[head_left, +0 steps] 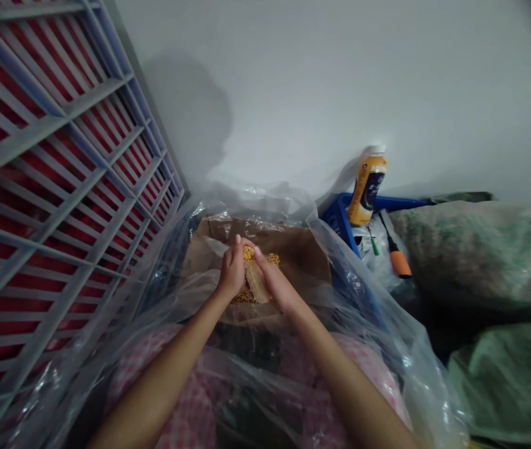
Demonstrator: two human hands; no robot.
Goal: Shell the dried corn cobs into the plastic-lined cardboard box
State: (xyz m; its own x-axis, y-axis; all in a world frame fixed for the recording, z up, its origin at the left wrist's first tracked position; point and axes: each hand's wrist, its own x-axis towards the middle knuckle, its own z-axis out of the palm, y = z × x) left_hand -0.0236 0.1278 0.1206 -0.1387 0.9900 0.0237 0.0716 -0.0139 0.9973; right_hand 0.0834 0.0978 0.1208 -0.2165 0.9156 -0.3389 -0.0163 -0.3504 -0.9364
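A dried corn cob point(256, 280) is held between the closed left grip point(232, 269) and right grip point(277, 284), above loose kernels point(272, 258) on brown paper point(303, 257) inside clear plastic sheeting point(363, 312). Both grips are best kept low over the paper, so that falling kernels are caught. Much of the cob is hidden by the fingers, and what lies beneath the paper cannot be made out

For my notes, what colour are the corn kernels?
The corn kernels are golden yellow, best seen in the head view.
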